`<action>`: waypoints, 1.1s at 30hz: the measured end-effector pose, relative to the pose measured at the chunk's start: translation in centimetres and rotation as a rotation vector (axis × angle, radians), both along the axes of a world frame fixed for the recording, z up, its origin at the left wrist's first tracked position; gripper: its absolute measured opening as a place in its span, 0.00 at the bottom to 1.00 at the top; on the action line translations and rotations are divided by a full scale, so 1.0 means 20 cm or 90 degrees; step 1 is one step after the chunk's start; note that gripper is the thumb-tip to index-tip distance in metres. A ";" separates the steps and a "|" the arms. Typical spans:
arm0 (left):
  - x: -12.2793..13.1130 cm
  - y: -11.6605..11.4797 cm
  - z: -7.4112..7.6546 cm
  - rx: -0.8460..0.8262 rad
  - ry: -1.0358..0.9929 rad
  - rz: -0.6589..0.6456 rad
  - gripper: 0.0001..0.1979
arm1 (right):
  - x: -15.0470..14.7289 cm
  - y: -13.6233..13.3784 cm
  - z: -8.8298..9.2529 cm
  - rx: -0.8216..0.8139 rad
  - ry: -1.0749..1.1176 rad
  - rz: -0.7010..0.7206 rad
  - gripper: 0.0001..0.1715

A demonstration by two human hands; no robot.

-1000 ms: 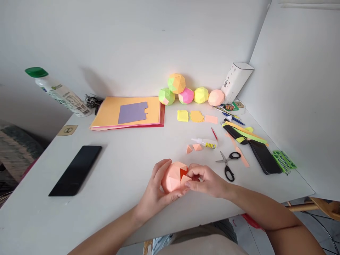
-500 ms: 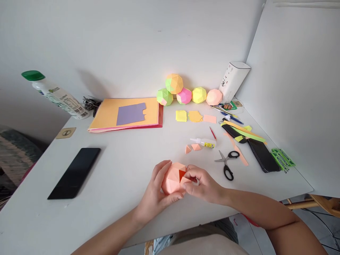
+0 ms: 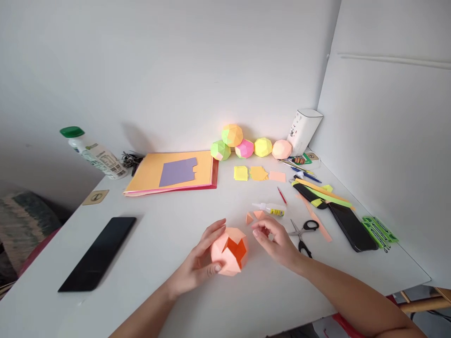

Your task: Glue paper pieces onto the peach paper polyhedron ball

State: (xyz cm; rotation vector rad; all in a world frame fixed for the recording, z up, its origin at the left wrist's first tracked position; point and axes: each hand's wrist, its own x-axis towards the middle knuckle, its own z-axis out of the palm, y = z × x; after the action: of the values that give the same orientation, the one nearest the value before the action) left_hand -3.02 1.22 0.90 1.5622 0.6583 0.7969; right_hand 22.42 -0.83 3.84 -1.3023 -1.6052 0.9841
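Note:
My left hand (image 3: 200, 256) is wrapped round the left side of a peach-coloured faceted paper ball (image 3: 221, 251), fingers behind it and thumb in front. A jagged opening on the ball's upper right side shows its orange inside. To the right of the ball, and apart from it, is my right hand (image 3: 273, 237); its fingers are bent, thumb and forefinger slightly parted, with nothing visible between them. Just beyond its fingertips lie two small folded peach paper pieces (image 3: 249, 218). Behind these rests a glue bottle (image 3: 275, 211). Scissors (image 3: 299, 232) lie partly hidden behind my right hand.
Several finished paper balls (image 3: 263, 147) stand by the wall beside a white box (image 3: 305, 131). Sticky-note stacks (image 3: 241, 173) and a red pen (image 3: 282, 195) lie in front. Left are coloured sheets (image 3: 151, 171), a black phone (image 3: 100, 253) and a leaning bottle (image 3: 98, 157).
My right hand has come off the ball and moved right, toward the small paper pieces. The ball has turned, showing a wider opening. The view has tilted up.

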 end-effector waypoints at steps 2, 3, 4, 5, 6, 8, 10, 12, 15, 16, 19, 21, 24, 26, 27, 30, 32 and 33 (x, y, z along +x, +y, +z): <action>-0.01 0.00 0.00 -0.021 -0.006 0.001 0.29 | 0.00 0.00 -0.03 0.041 -0.006 0.041 0.15; -0.01 0.00 -0.01 -0.030 0.001 0.008 0.29 | 0.00 0.00 -0.04 0.067 -0.012 0.065 0.15; -0.01 -0.01 -0.01 -0.027 0.006 0.012 0.30 | -0.01 -0.01 -0.05 0.100 -0.021 0.087 0.16; 0.00 -0.02 -0.01 -0.015 0.009 0.017 0.32 | -0.02 -0.02 -0.06 0.137 -0.034 0.104 0.18; 0.01 -0.03 -0.02 0.000 0.014 0.021 0.35 | -0.02 -0.03 -0.08 0.172 -0.051 0.118 0.20; 0.02 -0.05 -0.03 0.042 0.028 0.036 0.38 | -0.03 -0.05 -0.10 0.232 -0.079 0.135 0.23; 0.03 -0.07 -0.05 0.082 0.043 0.054 0.40 | -0.04 -0.07 -0.11 0.274 -0.095 0.141 0.26; 0.04 -0.09 -0.05 0.116 0.059 0.067 0.39 | -0.05 -0.07 -0.12 0.312 -0.110 0.142 0.26; 0.05 -0.10 -0.05 0.151 0.079 0.072 0.37 | -0.05 -0.08 -0.10 0.378 -0.152 0.160 0.25; 0.05 -0.10 -0.05 0.159 0.082 0.072 0.36 | -0.06 -0.09 -0.09 0.397 -0.170 0.169 0.24; 0.05 -0.11 -0.05 0.181 0.087 0.077 0.34 | -0.06 -0.09 -0.07 0.419 -0.215 0.191 0.20; 0.05 -0.12 -0.05 0.190 0.084 0.084 0.33 | -0.06 -0.09 -0.06 0.402 -0.233 0.200 0.15; 0.06 -0.12 -0.04 0.196 0.079 0.092 0.32 | -0.07 -0.10 -0.07 0.374 -0.219 0.201 0.08; 0.06 -0.12 -0.04 0.195 0.084 0.098 0.32 | -0.07 -0.10 -0.07 0.369 -0.191 0.199 0.06; 0.07 -0.12 -0.04 0.192 0.088 0.102 0.33 | -0.08 -0.10 -0.07 0.367 -0.178 0.198 0.06; 0.07 -0.13 -0.03 0.180 0.104 0.121 0.36 | -0.08 -0.10 -0.06 0.354 -0.151 0.193 0.05; 0.07 -0.13 -0.03 0.173 0.115 0.137 0.38 | -0.08 -0.10 -0.06 0.347 -0.139 0.189 0.02; 0.08 -0.13 -0.03 0.166 0.119 0.145 0.38 | -0.09 -0.10 -0.05 0.348 -0.137 0.189 0.01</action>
State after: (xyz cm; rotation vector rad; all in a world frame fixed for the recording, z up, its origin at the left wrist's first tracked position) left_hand -1.48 -1.40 0.29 1.8356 0.9092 0.9429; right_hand 20.72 -2.89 2.77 -0.8266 -2.0892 0.5162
